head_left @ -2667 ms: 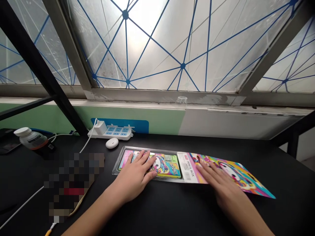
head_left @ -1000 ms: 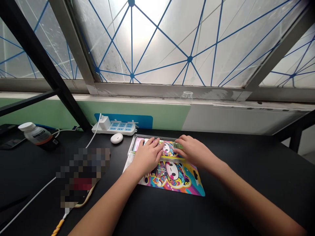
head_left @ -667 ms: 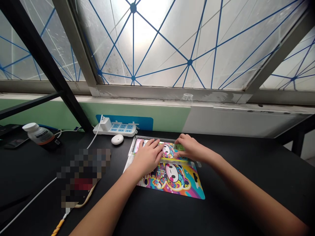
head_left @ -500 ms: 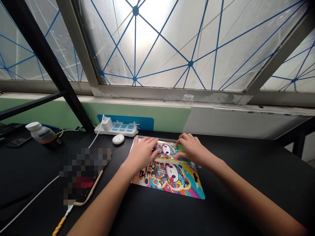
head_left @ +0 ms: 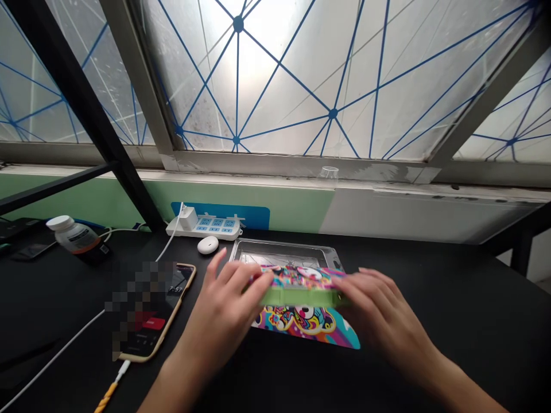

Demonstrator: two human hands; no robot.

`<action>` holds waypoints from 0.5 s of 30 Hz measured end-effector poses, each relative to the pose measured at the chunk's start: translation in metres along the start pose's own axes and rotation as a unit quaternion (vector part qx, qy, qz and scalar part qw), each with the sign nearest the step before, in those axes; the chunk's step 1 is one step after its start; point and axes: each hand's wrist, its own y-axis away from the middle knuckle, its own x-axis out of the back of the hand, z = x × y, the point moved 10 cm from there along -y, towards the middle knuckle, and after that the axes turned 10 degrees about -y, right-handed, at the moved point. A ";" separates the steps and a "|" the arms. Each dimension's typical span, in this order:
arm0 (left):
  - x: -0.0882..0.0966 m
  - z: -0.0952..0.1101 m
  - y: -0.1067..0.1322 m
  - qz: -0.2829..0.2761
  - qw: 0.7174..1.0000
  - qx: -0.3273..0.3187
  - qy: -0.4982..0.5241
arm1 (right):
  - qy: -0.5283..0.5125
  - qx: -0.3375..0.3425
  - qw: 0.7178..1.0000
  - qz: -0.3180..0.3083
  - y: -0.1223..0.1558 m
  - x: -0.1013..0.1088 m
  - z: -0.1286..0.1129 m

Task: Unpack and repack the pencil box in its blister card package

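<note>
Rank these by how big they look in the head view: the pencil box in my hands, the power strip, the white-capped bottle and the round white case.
1. Pencil box, even partly covered
2. Power strip and white-capped bottle: too alike to rank
3. Round white case

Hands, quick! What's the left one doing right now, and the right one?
Left hand: holding the left end of the colorful box, fingers partly curled.
Right hand: holding the right end of the same box.
</note>
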 end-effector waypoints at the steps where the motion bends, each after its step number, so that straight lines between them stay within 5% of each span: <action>1: 0.006 0.004 0.015 0.023 1.000 0.005 0.010 | -0.009 0.006 1.000 -0.017 0.010 0.000 -0.010; 3: 0.004 0.008 0.045 0.037 0.999 0.009 0.026 | -0.031 0.026 0.999 -0.035 0.031 -0.003 -0.030; 7: -0.036 -0.001 0.092 -0.026 0.998 0.055 0.011 | -0.038 0.019 0.998 -0.040 0.055 -0.021 -0.045; 11: -0.075 -0.019 0.115 -0.148 0.972 0.168 0.075 | -0.078 -0.053 0.994 -0.055 0.063 -0.037 -0.033; 15: -0.084 -0.027 0.122 -0.184 0.944 0.235 0.144 | -0.132 -0.168 0.972 -0.102 0.078 -0.050 -0.009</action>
